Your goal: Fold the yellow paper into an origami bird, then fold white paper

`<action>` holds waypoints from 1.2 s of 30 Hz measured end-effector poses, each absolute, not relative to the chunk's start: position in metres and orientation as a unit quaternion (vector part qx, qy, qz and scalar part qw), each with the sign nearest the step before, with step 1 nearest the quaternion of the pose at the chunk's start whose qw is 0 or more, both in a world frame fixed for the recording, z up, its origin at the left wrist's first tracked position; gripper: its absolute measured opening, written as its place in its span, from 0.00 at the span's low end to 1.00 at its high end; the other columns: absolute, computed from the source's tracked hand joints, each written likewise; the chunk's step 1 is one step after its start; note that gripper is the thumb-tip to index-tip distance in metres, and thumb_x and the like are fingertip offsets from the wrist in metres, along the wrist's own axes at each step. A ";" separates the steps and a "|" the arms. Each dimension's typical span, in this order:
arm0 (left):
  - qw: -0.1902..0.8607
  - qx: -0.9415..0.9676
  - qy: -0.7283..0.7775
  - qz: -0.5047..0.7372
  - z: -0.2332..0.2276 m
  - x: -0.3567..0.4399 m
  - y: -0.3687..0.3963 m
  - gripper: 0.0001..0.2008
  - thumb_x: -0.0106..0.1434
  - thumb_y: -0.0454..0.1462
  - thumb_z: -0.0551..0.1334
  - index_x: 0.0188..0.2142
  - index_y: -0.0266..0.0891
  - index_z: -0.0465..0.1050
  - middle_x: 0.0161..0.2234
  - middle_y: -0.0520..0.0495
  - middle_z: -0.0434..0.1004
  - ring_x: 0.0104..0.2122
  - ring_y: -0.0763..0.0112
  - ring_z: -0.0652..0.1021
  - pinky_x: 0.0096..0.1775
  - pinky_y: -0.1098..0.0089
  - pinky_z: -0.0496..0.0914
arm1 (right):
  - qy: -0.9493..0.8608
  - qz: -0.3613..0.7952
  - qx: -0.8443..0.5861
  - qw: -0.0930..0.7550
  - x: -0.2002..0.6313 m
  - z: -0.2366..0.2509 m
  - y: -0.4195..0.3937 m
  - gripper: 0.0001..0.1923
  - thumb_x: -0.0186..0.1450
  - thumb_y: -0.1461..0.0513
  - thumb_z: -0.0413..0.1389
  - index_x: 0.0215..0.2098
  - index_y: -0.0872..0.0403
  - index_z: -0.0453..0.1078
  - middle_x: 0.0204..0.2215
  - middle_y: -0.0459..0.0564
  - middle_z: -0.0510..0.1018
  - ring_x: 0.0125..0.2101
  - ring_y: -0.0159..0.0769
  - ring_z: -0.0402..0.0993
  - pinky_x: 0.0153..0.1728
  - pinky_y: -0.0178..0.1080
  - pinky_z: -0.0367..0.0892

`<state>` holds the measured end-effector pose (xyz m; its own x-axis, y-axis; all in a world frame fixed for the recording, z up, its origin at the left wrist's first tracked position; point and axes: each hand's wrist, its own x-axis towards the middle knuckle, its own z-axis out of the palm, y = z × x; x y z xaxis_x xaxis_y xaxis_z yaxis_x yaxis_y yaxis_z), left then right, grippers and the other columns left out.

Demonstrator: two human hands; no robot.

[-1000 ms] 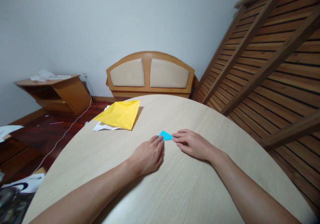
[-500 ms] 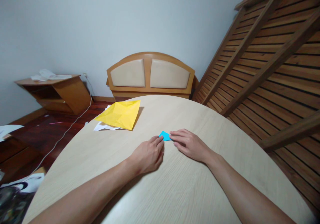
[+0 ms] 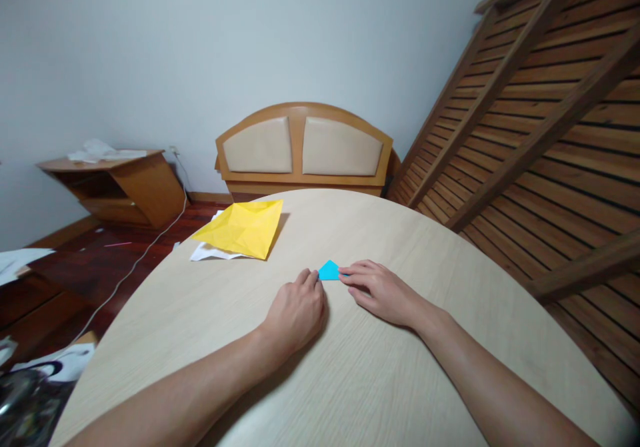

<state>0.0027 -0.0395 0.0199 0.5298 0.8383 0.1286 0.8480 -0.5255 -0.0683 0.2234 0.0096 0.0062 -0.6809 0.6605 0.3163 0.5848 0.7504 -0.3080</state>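
A small piece of folded blue paper (image 3: 329,272) lies on the round table (image 3: 390,394), showing a pointed top and a straight lower edge. My left hand (image 3: 297,307) is closed at its left corner, fingers curled and thumb hidden from view. At the right corner, the fingertips of my right hand (image 3: 383,292) hold the paper, covering part of it. That hand's fingers are fairly straight and its palm is low over the tabletop.
A creased yellow sheet (image 3: 243,227) rests over white paper (image 3: 213,254) at the table's far left. Beyond the table stand a padded headboard (image 3: 297,144) and a wooden cabinet (image 3: 150,194). Wooden slats (image 3: 540,140) lean at the right; a white cable (image 3: 135,264) crosses the floor.
My left fingers have drawn back slightly to the left, uncovering more of the blue paper, which now looks squarer to me. The right hand has barely moved. The view has shifted slightly.
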 end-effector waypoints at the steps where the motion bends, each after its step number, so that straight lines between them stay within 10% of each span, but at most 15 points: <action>1: 0.064 -0.867 -0.492 -0.035 0.019 0.004 -0.040 0.13 0.70 0.30 0.51 0.42 0.31 0.75 0.44 0.32 0.76 0.50 0.50 0.75 0.38 0.60 0.77 | -0.912 0.090 -0.344 0.206 0.223 0.007 0.009 0.16 0.70 0.65 0.54 0.53 0.48 0.77 0.53 0.50 0.80 0.53 0.42 0.73 0.55 0.50 0.68; 12: 0.019 -0.882 -0.454 -0.126 0.011 0.001 -0.030 0.13 0.71 0.34 0.54 0.52 0.35 0.70 0.53 0.38 0.74 0.49 0.57 0.75 0.50 0.57 0.74 | -0.918 0.056 -0.361 0.156 0.214 0.014 0.000 0.18 0.72 0.61 0.54 0.58 0.46 0.72 0.53 0.52 0.78 0.54 0.43 0.71 0.56 0.50 0.66; 26: 0.012 -0.892 -0.425 -0.155 0.006 -0.004 -0.024 0.14 0.70 0.35 0.54 0.49 0.33 0.74 0.52 0.37 0.75 0.49 0.54 0.74 0.51 0.54 0.73 | -0.889 0.045 -0.387 0.243 0.239 0.007 0.016 0.13 0.69 0.65 0.54 0.37 0.49 0.81 0.38 0.47 0.86 0.41 0.42 0.79 0.45 0.45 0.72; 36: -0.074 -0.887 -0.384 -0.245 -0.004 -0.010 -0.009 0.13 0.70 0.31 0.56 0.49 0.38 0.77 0.47 0.43 0.80 0.45 0.59 0.75 0.50 0.60 0.73 | -0.889 0.105 -0.350 0.276 0.222 -0.005 0.013 0.14 0.69 0.63 0.58 0.52 0.47 0.76 0.49 0.49 0.82 0.50 0.45 0.74 0.52 0.50 0.70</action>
